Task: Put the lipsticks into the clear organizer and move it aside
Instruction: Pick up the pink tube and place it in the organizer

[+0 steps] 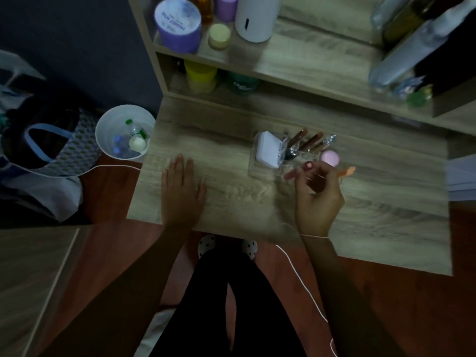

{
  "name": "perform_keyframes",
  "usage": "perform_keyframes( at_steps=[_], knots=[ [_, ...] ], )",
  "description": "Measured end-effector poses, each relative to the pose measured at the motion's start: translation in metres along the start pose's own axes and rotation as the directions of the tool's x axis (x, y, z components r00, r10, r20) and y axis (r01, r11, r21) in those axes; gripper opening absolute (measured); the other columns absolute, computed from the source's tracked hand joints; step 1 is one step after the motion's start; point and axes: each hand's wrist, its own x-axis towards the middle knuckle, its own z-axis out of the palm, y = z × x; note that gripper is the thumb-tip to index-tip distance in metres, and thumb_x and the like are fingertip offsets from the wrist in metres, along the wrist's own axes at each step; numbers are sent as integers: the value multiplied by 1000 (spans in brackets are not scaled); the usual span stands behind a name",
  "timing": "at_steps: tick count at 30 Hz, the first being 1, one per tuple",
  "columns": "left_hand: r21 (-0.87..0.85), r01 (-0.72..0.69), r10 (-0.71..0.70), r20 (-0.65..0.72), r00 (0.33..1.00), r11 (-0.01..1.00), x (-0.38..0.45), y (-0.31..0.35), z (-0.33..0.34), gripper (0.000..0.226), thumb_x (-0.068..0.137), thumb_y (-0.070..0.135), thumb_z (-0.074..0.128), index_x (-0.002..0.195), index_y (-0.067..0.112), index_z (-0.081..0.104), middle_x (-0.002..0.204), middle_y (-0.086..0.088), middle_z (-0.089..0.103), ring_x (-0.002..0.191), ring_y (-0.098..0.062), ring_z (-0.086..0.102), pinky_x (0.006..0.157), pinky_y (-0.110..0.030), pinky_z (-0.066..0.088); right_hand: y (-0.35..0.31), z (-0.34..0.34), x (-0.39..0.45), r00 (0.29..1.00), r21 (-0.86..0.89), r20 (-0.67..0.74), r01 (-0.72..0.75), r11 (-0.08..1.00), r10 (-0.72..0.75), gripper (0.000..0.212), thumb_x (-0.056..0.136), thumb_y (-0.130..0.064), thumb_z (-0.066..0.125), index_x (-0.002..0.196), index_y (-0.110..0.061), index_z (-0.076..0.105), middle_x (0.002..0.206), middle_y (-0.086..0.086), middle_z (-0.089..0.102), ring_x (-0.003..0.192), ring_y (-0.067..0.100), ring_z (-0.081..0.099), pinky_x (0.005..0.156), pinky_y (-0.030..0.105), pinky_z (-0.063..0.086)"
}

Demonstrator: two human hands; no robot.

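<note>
The clear organizer (253, 167) stands on the wooden desk (231, 199), right of centre. Inside it are a white compact (268, 150), several brown-capped lipsticks (307, 143) leaning to the upper right, and a pink round item (330, 157). My right hand (318, 197) hovers just in front of the organizer, fingers curled around a thin orange-pink lipstick (347, 171) whose tip sticks out to the right. My left hand (181, 188) lies flat and empty on the desk, well left of the organizer.
A shelf unit at the back holds a purple tub (177, 24), a white cylinder (257, 18), a yellow jar (201, 76) and bottles (401, 55). A white bin (123, 132) and a bag (43, 148) sit on the floor at left. A thin cord (304, 284) hangs off the desk's front edge.
</note>
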Motion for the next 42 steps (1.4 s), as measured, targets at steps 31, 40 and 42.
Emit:
perform_keyframes(
  at_steps=[31, 40, 42],
  knots=[
    [12, 10, -10, 18, 1000, 1000, 1, 0, 2, 58, 95, 38, 36, 143, 8, 29, 152, -20, 32, 142, -33, 26, 115, -50, 19, 25, 11, 41, 987, -234, 96, -99, 967, 125, 22, 85, -24, 69, 101, -11, 62, 96, 13, 73, 93, 33, 70, 99, 68, 41],
    [-2, 3, -3, 32, 999, 1000, 1, 1, -1, 59, 95, 40, 34, 143, 7, 30, 151, -21, 33, 141, -33, 27, 115, -49, 18, 25, 7, 40, 988, -253, 105, -84, 964, 114, 26, 86, -16, 68, 111, -7, 64, 103, 17, 73, 94, 29, 70, 92, 52, 55],
    [-12, 9, -9, 47, 999, 1000, 1, 1, -2, 59, 95, 41, 33, 143, 7, 30, 152, -21, 32, 141, -34, 27, 115, -50, 18, 26, 4, 40, 989, -265, 104, -75, 961, 106, 27, 87, -13, 67, 113, -7, 64, 104, 18, 73, 93, 30, 70, 91, 50, 55]
  ],
)
